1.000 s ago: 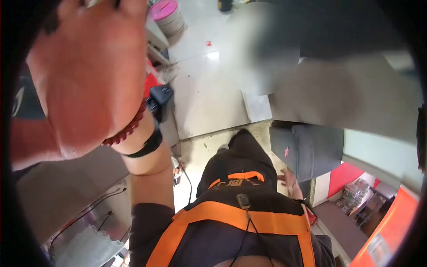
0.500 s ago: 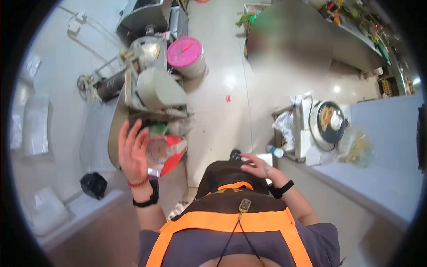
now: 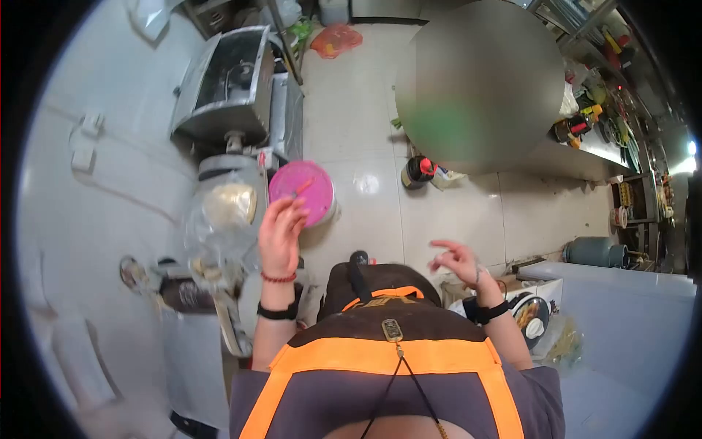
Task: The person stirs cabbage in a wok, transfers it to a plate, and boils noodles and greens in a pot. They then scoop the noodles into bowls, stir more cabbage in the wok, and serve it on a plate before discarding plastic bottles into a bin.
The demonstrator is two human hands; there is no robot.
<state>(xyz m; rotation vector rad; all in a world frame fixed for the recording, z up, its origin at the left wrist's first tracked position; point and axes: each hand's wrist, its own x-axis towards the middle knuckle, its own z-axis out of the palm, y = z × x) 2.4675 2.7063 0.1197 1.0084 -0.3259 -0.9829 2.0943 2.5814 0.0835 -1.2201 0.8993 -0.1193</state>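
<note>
My left hand [image 3: 280, 238] is raised in front of me, its fingers loosely bent and apart with nothing in them. In the picture its fingertips overlap the near edge of a bucket's pink lid [image 3: 313, 197]; I cannot tell that they touch it. A thin red object [image 3: 303, 187] lies on that lid, too small to name. Off to the right, my right hand [image 3: 457, 262] hangs in the air over the floor. Its fingers are spread and it holds nothing.
A steel machine [image 3: 223, 88] stands ahead on the left, with a plastic-covered pale mass [image 3: 230, 205] nearer. A dark bottle with a red cap [image 3: 418, 173] is on the tiled floor [image 3: 365, 139]. A round pan [image 3: 531, 318] lies by my right arm. A blurred patch hides the upper right.
I have moved forward, so the bucket and the machines appear closer and the round pan has slid back beside my right arm. My left hand is now at the bucket. Both hands stay free.
</note>
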